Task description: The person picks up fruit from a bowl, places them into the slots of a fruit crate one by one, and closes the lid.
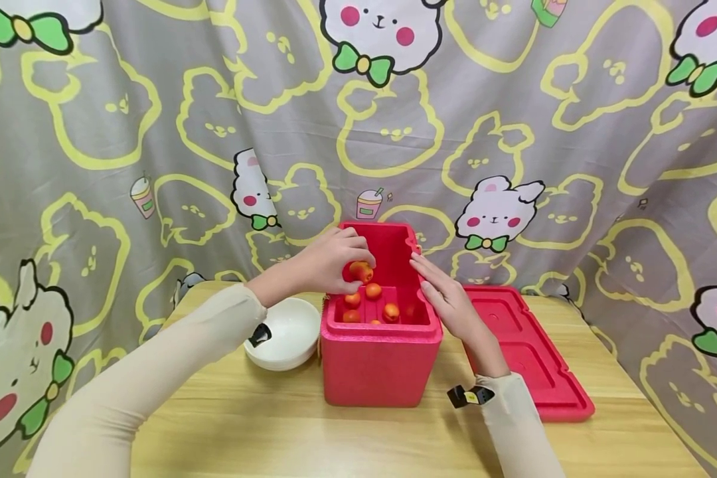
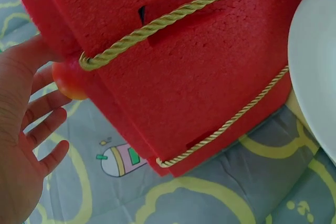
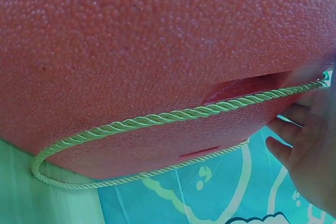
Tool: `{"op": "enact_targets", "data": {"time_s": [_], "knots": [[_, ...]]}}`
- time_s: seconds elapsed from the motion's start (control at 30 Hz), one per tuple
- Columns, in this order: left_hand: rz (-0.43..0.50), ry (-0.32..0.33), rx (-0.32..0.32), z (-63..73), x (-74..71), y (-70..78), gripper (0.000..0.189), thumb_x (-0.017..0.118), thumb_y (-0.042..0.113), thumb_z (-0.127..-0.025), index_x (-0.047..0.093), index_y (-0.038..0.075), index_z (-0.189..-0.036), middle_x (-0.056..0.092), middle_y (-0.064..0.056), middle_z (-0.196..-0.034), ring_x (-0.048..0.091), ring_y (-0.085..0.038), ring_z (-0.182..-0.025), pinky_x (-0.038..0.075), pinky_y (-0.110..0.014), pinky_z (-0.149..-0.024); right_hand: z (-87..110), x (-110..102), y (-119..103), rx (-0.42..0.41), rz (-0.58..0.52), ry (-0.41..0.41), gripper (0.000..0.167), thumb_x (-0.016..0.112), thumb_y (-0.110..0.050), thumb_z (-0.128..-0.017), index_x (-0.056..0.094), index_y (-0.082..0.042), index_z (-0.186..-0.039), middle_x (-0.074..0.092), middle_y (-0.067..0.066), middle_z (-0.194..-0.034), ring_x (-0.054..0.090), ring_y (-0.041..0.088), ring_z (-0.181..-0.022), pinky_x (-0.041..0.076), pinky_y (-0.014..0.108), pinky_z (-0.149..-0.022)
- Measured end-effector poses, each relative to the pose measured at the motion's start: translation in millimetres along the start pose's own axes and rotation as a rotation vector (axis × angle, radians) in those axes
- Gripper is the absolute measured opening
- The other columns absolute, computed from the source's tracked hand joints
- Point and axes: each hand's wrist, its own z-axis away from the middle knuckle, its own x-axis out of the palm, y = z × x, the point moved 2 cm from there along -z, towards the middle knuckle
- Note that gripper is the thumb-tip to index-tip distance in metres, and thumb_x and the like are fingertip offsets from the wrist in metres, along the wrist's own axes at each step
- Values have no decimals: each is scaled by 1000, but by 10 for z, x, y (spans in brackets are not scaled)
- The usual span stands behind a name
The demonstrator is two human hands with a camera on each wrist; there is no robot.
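A red foam box (image 1: 382,372) stands uncovered in the middle of the table, with several small orange-red fruits (image 1: 391,312) inside. My left hand (image 1: 339,257) is over its left rim and pinches one round orange-red fruit (image 1: 361,271) between thumb and fingers. In the left wrist view this fruit (image 2: 71,81) shows partly behind the box edge. My right hand (image 1: 451,299) rests against the box's right rim with its fingers extended. The right wrist view shows the right hand (image 3: 310,145) beside the box's outer wall; some fingers are partly hidden there.
A white bowl (image 1: 287,338) stands left of the box, beneath my left forearm. The red lid (image 1: 532,358) lies on the wooden table (image 1: 263,425) to the right. Gold rope (image 2: 178,14) runs along the box's side. A patterned curtain (image 1: 311,133) hangs behind the table.
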Motion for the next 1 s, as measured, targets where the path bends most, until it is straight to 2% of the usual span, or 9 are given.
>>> {"op": "enact_targets", "data": {"time_s": [0.2,0.43,0.8,1.0], "knots": [[-20,-52,-14,-15,70,11,34,83,25,-76,75,17,-108,68,1,-102,55,-16,-98,47,-36,-87,7,13,23,3,3,1,53,52,-12,-102,46,-14,-154,39,7,-163,37,27,-151,44,54,-110],[-35,-92,-56,-2,78,5,43,83,30,-76,73,18,-116,68,-1,-113,56,-18,-107,49,-40,-96,5,17,16,9,1,0,53,52,-10,-101,46,-11,-153,40,8,-163,37,29,-151,44,56,-110],[-23,-87,-58,-3,43,6,43,82,30,-77,72,17,-117,68,-2,-115,56,-19,-109,50,-41,-98,1,11,-2,6,-1,3,53,52,-6,-99,47,-6,-152,40,10,-163,38,30,-151,44,57,-109],[-15,-67,-56,2,37,5,43,83,30,-77,72,17,-117,68,-2,-115,56,-19,-109,50,-41,-98,-6,-8,0,6,7,-7,53,52,-9,-100,46,-8,-153,40,10,-163,37,31,-151,44,58,-109]]}}
